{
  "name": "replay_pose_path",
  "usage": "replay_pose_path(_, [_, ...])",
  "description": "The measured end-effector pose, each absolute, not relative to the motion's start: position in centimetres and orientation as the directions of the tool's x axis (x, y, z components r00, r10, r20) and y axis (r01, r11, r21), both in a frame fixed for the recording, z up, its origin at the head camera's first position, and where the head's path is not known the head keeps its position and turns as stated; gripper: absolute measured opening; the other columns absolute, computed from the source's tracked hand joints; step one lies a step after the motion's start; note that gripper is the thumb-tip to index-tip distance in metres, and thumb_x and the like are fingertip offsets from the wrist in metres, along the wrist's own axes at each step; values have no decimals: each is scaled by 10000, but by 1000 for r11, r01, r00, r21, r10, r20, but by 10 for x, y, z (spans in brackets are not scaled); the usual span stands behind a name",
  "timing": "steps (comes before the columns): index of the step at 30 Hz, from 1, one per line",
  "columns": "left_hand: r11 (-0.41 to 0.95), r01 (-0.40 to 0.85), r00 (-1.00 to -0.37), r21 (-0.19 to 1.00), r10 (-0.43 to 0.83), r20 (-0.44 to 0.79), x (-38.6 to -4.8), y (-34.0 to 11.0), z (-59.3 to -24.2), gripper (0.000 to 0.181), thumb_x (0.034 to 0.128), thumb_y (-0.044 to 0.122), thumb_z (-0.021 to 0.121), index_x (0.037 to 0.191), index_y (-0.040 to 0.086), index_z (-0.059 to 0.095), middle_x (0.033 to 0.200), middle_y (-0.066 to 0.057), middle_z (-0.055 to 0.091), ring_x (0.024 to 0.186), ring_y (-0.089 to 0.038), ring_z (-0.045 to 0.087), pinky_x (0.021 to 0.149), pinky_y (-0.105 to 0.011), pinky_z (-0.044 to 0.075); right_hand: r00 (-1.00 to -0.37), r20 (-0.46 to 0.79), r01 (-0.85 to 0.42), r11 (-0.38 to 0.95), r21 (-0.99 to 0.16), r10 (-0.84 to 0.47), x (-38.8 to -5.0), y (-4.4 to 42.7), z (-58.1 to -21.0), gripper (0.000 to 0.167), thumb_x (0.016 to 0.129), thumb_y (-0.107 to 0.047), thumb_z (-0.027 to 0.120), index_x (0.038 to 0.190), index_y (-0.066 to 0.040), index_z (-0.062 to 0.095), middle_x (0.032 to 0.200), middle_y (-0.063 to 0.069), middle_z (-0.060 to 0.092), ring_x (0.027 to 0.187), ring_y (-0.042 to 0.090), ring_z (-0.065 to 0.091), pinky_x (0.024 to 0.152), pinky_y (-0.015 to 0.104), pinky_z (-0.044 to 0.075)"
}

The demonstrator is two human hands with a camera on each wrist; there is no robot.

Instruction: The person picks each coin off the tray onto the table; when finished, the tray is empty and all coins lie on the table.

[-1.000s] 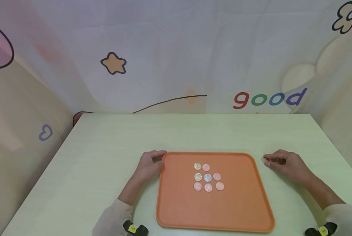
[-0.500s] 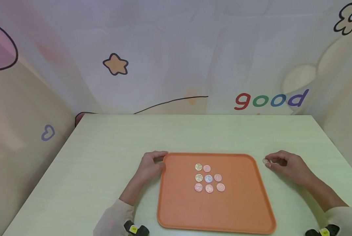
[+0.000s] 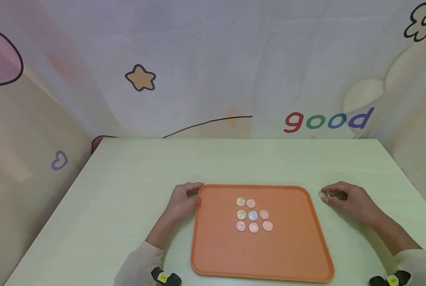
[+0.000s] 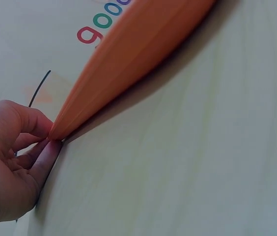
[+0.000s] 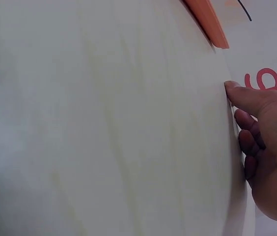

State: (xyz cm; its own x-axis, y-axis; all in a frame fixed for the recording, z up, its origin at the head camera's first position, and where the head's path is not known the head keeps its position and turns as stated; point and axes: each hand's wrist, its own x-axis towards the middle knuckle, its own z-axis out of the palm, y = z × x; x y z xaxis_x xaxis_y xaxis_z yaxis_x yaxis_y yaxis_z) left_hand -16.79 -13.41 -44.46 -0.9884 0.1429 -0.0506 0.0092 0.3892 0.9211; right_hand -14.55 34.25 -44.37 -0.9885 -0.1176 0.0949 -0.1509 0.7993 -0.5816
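An orange tray (image 3: 263, 258) lies on the pale table in the head view. My left hand (image 3: 180, 200) pinches its far left corner, thumb and fingers meeting at the rim in the left wrist view (image 4: 18, 157). Several small shiny discs lie on the tray in three rows: yellowish ones at left, such as this yellowish disc (image 3: 241, 215), one bluish disc (image 3: 253, 215) in the middle, and pink ones like this pink disc (image 3: 267, 226). Right of the tray, my right hand (image 3: 353, 202) pinches another small disc (image 3: 321, 194) close to the table; the fingers partly cover it.
The pale table (image 3: 109, 206) extends left, right and beyond the tray. A patterned cloth backdrop (image 3: 213, 59) stands behind the table's far edge. Each wrist carries a black strap with a camera, such as the left wrist camera (image 3: 166, 277).
The whole head view has shifted slightly. Both hands hold their places, the left at the tray corner, the right with the small disc.
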Motion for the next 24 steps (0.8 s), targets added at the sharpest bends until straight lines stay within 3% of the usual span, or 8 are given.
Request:
replay_pose_path(7, [371, 15, -990, 929, 135, -38, -169, -134, -446, 511, 764, -77, 588, 1260, -22, 699, 1233, -189, 719, 1199, -335, 651, 1015, -436, 506, -995, 19, -93, 801, -592, -101, -144, 340, -436, 374, 942, -264, 720, 1210, -3, 709, 997, 84, 713, 774, -64, 480, 655, 152, 476])
replay_pose_path(10, [367, 23, -991, 930, 134, -29, -169, -134, -447, 506, 760, -78, 591, 1249, -23, 706, 1225, -190, 723, 1187, -331, 660, 1006, -429, 509, -993, 38, -108, 789, -605, -108, -141, 339, -432, 345, 940, -206, 720, 1209, 9, 704, 972, 75, 715, 766, -76, 494, 631, 167, 493])
replay_pose_path(18, [382, 9, -992, 924, 121, -41, -170, -134, -448, 508, 768, -60, 578, 1258, -10, 702, 1221, -161, 727, 1187, -311, 656, 992, -414, 512, -950, 246, -307, 733, -607, -195, -134, 321, -428, 222, 852, -37, 769, 1073, -41, 751, 798, -181, 650, 761, -95, 529, 632, 154, 438])
replay_pose_path(24, [377, 3, -991, 926, 126, -49, -170, -133, -449, 509, 779, -55, 566, 1270, -11, 694, 1231, -166, 721, 1187, -315, 654, 969, -404, 522, -916, 287, -399, 697, -596, -279, -130, 303, -421, 245, 831, 3, 775, 1064, -69, 753, 825, -106, 688, 781, -53, 563, 718, 135, 463])
